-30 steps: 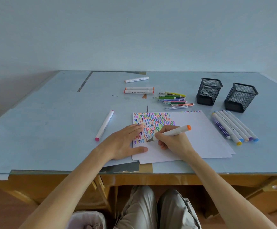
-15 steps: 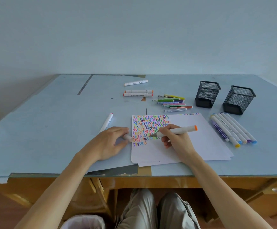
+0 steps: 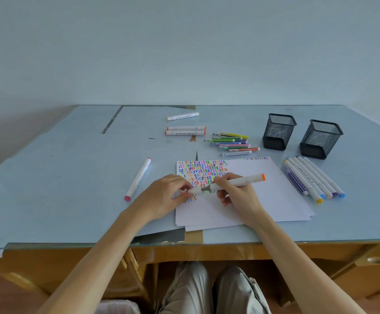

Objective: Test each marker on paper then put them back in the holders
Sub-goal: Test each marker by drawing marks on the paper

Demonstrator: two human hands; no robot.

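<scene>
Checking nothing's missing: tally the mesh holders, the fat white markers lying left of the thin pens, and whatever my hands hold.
Mesh holders: 2
Fat white markers lying left of the thin pens: 4
Marker in right hand: 1
Cap in left hand: 1
Total: 8

Two black mesh holders stand on the table: one [image 3: 279, 131] and another [image 3: 321, 139] to its right.

Fat white markers number ten: one [image 3: 182, 116] lying alone at the back, two [image 3: 185, 131] side by side below it, one [image 3: 138, 179] with a pink end at the left, five in a row [image 3: 313, 177] right of the paper, and one [image 3: 236, 182] held between two hands.

The thin coloured pens [image 3: 232, 143] lie in a heap of roughly eight; the exact count cannot be told.

One stack of paper [image 3: 263, 200] lies there, sheets uncountable.
</scene>
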